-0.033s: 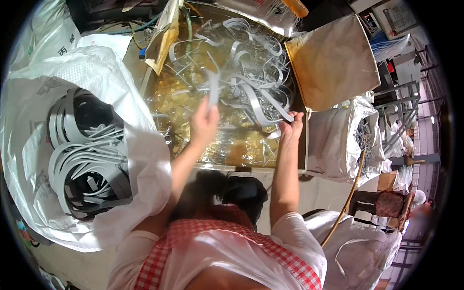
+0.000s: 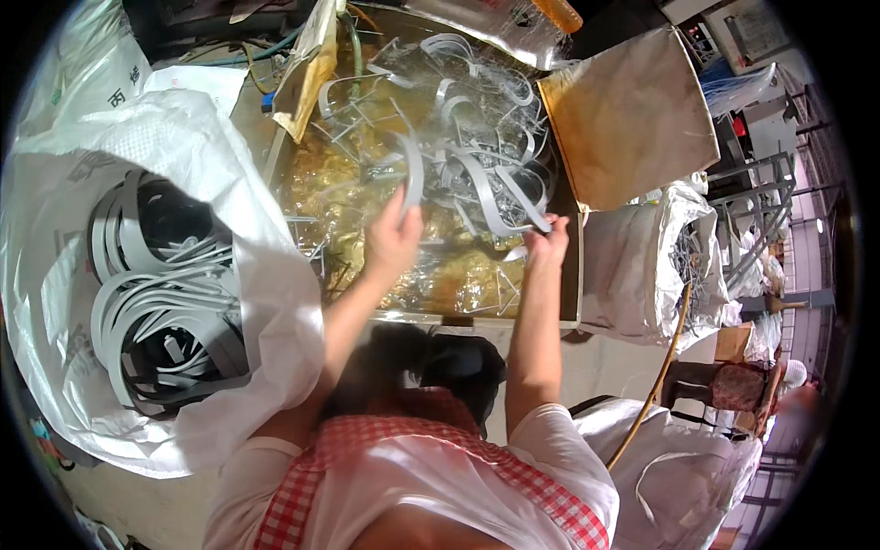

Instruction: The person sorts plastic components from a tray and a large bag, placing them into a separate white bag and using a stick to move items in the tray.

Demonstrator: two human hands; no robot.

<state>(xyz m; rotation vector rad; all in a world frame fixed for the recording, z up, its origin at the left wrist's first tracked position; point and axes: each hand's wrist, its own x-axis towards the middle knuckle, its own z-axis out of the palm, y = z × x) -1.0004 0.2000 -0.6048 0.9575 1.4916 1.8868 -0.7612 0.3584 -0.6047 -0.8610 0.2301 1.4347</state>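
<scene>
My left hand (image 2: 394,243) is closed around the lower end of a flat grey strip (image 2: 414,170), which stands up from the fingers in a slight curve. Over at the tank's right side, my right hand (image 2: 547,240) pinches the end of another grey length (image 2: 522,200) that runs up and left into a tangle. I cannot tell whether both hands hold one and the same piece. Below them is a shallow tank (image 2: 431,321) of yellowish, rippling water. Many looped grey strips (image 2: 458,101) and thin offcuts lie in it.
At left stands a large white woven sack (image 2: 275,367) with coiled grey strips (image 2: 174,302) inside. A stained board (image 2: 632,119) leans at the tank's right, above a white bag (image 2: 623,266) of thin scraps. A yellowish pole (image 2: 655,385) slants nearby; another person (image 2: 733,385) is farther right.
My left hand has shifted slightly to the right with its strip. My right hand has come a little down and left, and its fingers still grip the grey strip.
</scene>
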